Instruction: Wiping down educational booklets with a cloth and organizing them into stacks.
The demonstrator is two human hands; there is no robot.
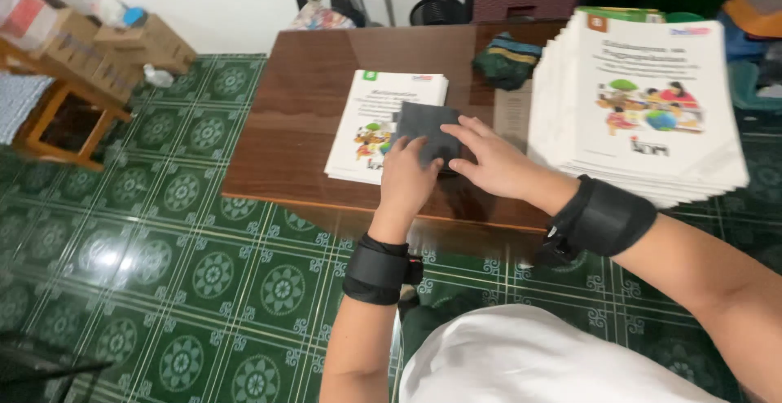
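head view: on the brown wooden desk a dark grey cloth lies at the centre, overlapping the right edge of a small stack of white booklets. the left hand, at 6 o'clock of the cloth, has its fingers curled onto the cloth's lower edge, gripping it. the right hand, at 4 o'clock of the cloth, lies flat with fingers spread, fingertips pressing the cloth's right side. both wrists wear black bands. a tall pile of booklets stands at 3 o'clock, a dark green bundle at 1 o'clock.
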